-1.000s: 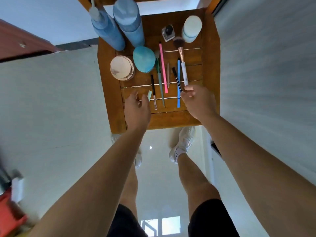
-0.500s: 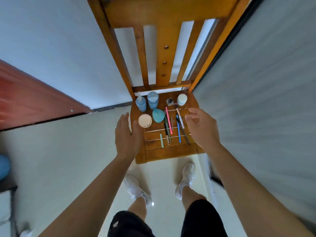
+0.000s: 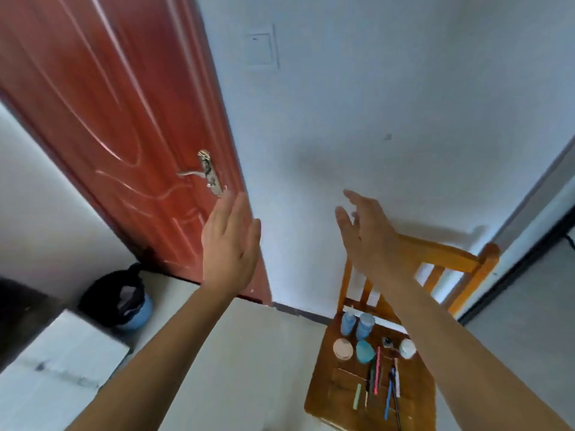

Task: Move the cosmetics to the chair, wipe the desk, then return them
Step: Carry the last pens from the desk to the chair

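In the head view the left hand is raised in front of the edge of the red door, fingers straight and close together, holding nothing. The right hand is raised before the white wall, fingers loosely spread, also holding nothing. Its forearm crosses in front of the backrest of the wooden chair.

The cosmetics all lie on the chair seat, well apart from both hands. Two blue bottles stand side by side at the seat's back edge near the left back corner. A small dark-capped jar and a white jar stand toward the right back corner. Just in front of the bottles lie a round beige compact and, beside it, a teal sponge. Nearer the front edge thin sticks and brushes lie roughly parallel, among them a pink stick, a pale green strip and a blue pencil.

The door carries a metal handle. At its foot stands a blue bin lined with a black bag, and a white surface fills the lower left.
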The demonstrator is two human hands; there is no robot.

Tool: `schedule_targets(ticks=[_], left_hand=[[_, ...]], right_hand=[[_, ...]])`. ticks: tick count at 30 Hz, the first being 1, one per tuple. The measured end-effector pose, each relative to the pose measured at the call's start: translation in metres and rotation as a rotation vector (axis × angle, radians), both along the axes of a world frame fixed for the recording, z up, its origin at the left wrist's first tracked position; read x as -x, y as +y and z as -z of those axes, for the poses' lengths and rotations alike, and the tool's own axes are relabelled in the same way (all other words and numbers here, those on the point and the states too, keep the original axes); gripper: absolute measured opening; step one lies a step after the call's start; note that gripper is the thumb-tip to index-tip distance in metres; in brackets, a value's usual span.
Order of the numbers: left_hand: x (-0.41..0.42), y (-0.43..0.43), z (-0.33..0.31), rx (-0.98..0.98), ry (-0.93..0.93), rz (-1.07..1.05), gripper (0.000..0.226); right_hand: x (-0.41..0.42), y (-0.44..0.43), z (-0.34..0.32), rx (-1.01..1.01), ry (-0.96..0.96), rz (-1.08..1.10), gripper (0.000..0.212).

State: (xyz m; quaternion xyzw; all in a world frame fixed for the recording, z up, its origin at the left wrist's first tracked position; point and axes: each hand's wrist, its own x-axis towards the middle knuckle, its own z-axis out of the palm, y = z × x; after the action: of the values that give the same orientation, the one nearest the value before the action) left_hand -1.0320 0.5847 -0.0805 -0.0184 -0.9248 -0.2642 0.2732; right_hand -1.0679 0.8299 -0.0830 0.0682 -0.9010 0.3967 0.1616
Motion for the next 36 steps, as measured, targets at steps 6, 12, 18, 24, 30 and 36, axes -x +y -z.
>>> schedule_targets(ticks=[6, 12, 18, 24, 30, 36], left_hand=[[-0.145, -0.069, -0.017, 0.108, -0.042, -0.547, 0.065], [-0.315, -0.133, -0.03, 0.128, -0.096, -0.996, 0.066], [-0.463, -0.19, -0.038, 0.04, -0.067, -1.298, 0.068], [-0.549, -0.254, -0.03, -0.009, -0.106, -1.372, 0.068], [-0.589, -0.318, -0.02, -0.021, -0.146, -1.399, 0.064], [-0.58, -0.394, 0.016, -0.064, -0.2, -1.37, 0.066]], right_hand=[[-0.024, -0.094, -0.012, -0.086, 0.209, -0.39, 0.05], [-0.115, -0.234, -0.019, -0.057, 0.269, -0.807, 0.061], [-0.238, -0.36, -0.027, -0.038, 0.288, -1.133, 0.058], [-0.335, -0.47, -0.031, -0.009, 0.295, -1.291, 0.058], [-0.391, -0.547, -0.002, -0.041, 0.243, -1.382, 0.058], [-0.384, -0.617, 0.04, -0.156, 0.154, -1.389, 0.06]])
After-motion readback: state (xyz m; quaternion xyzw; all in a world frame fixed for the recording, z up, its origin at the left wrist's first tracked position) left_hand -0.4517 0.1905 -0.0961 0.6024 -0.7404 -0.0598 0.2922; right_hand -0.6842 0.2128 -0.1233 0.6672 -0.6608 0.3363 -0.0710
